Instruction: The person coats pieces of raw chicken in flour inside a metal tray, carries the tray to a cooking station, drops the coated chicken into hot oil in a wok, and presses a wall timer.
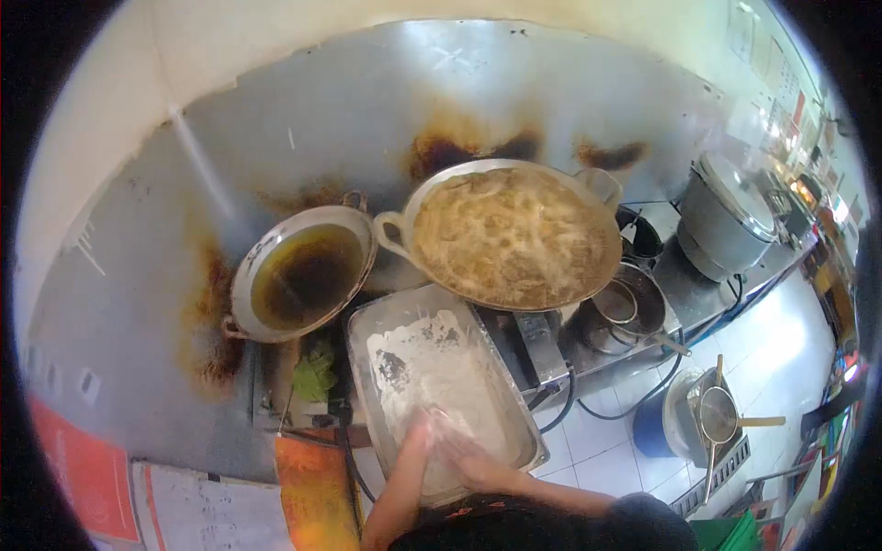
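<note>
A rectangular metal tray [367, 386] with white flour [450, 367] spread in it lies in front of me. Over its near half, my left hand [421, 432] and my right hand [459, 452] are close together, blurred and whitened with flour. Whether anything is between them cannot be made out. Beyond the tray, a large two-handled wok [514, 239] holds bubbling, foaming oil with pale pieces in it. To its left, a smaller wok [308, 275] contains dark, still oil.
Green leaves [315, 372] sit left of the tray. On the right are a pan with a strainer [616, 303], a large lidded pot [726, 220] and black hoses. A blue bucket [654, 422] and more strainers [718, 415] stand low on the right, above white floor tiles.
</note>
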`<action>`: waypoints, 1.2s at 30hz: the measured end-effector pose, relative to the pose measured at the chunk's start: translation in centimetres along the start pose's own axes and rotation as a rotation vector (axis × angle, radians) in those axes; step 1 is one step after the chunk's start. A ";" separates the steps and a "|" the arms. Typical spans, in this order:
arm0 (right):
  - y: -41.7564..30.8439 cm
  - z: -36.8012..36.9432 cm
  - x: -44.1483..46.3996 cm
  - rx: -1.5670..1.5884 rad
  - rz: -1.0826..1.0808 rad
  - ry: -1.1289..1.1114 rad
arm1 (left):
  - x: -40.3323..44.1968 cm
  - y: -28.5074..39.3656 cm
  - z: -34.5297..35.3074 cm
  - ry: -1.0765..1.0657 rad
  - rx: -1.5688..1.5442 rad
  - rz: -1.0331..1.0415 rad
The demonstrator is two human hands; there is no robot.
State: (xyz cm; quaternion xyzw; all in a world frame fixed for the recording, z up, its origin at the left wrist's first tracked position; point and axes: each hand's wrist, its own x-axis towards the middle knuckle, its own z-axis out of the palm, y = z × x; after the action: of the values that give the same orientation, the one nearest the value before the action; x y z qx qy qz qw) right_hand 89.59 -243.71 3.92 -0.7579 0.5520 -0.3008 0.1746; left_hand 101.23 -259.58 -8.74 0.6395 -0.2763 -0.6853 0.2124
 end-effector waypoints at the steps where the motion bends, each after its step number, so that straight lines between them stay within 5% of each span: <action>1: 0.3 1.0 -1.7 0.211 0.063 -0.111 | 2.3 0.1 -2.2 -0.162 -0.385 -0.126; 3: -0.4 0.8 -3.1 0.420 0.126 -0.248 | 0.6 1.2 -3.3 -0.314 -0.794 -0.247; 5: -2.9 -2.8 -1.8 0.658 0.471 -0.215 | -7.2 5.8 -1.7 -0.110 -0.713 -0.013; 6: -3.1 -2.9 -1.0 0.658 0.468 -0.248 | -6.8 4.8 -1.0 -0.091 -0.739 -0.018; 8: -3.4 -2.9 0.8 0.473 0.413 0.019 | -5.6 2.3 0.6 -0.040 0.097 0.377; 9: -3.2 -3.5 1.8 0.472 0.411 -0.020 | -6.2 1.2 1.0 -0.020 0.069 0.358; 12: -2.0 -3.5 4.1 0.381 0.339 -0.039 | -10.1 0.6 1.2 -0.385 -0.653 -0.092; 15: 0.1 -2.4 3.7 0.407 0.275 -0.096 | -14.8 -0.1 1.5 -0.270 -0.554 0.088; 18: 0.6 -2.4 4.6 0.373 0.327 -0.137 | -11.7 -5.2 2.1 0.116 -0.133 0.402; 19: 0.0 -2.6 4.8 0.371 0.344 -0.114 | -10.3 -6.2 1.7 -0.102 -0.149 0.313; 22: -1.3 -2.7 5.2 0.345 0.370 -0.120 | -14.2 -3.6 0.2 -0.300 -0.380 0.320; 24: -1.4 -2.0 5.4 0.318 0.303 -0.084 | -16.1 -0.4 -1.6 -0.217 0.327 0.257; 25: -1.7 -1.8 5.4 0.312 0.295 -0.093 | -14.7 -2.2 -1.2 -0.214 0.315 0.261; 28: -3.1 -1.6 5.1 0.281 0.308 -0.096 | -11.8 -6.9 -0.6 -0.410 -0.387 0.153; 29: -3.6 -1.6 4.8 0.311 0.302 -0.077 | -13.2 -6.8 -1.3 -0.404 -0.102 0.528; 31: -5.2 -2.1 4.3 0.336 0.301 -0.057 | -17.4 -5.5 -2.3 -0.387 0.194 0.890; 33: -7.2 -3.0 3.8 0.247 0.347 -0.108 | -21.9 -3.8 -3.1 -0.473 -0.180 0.384; 34: -7.6 -3.1 3.3 0.245 0.353 -0.102 | -20.7 -5.4 -3.2 -0.480 -0.175 0.382; 36: -8.1 -3.3 1.9 0.224 0.336 -0.109 | -18.5 -8.7 -3.3 -0.496 0.389 0.664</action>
State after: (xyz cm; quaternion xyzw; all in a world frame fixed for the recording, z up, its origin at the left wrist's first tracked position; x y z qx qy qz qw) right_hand 93.75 -242.58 11.72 -0.6460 0.6235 -0.2854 0.3353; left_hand 106.75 -241.43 -0.49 0.3609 -0.6323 -0.6479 0.2239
